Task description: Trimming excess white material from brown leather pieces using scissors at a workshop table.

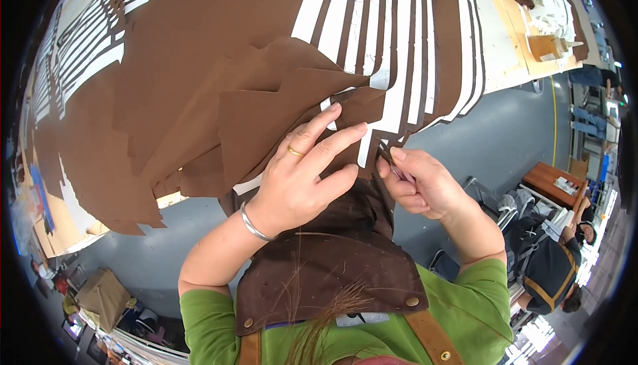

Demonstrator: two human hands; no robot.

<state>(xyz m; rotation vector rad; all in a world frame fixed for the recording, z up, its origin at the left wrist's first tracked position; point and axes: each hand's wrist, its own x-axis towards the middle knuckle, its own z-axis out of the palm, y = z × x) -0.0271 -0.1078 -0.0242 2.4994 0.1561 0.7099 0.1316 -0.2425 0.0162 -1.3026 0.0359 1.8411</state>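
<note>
Brown cloth (179, 66) drapes over table (500, 59) edge, white strips (397, 92) across its right part. Left hand (292, 182) spread on cloth, no grasp visible; right hand (425, 182) grips snips (401, 172) by strip ends. Trimming seems underway, unfinished; amount left, cannot tell.

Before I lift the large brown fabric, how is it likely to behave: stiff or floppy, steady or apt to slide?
The brown fabric is probably floppy, since it gathers in soft folds beside the left hand. It may slide, as part hangs past the table edge. It seems unlikely to roll, lying spread out.
</note>
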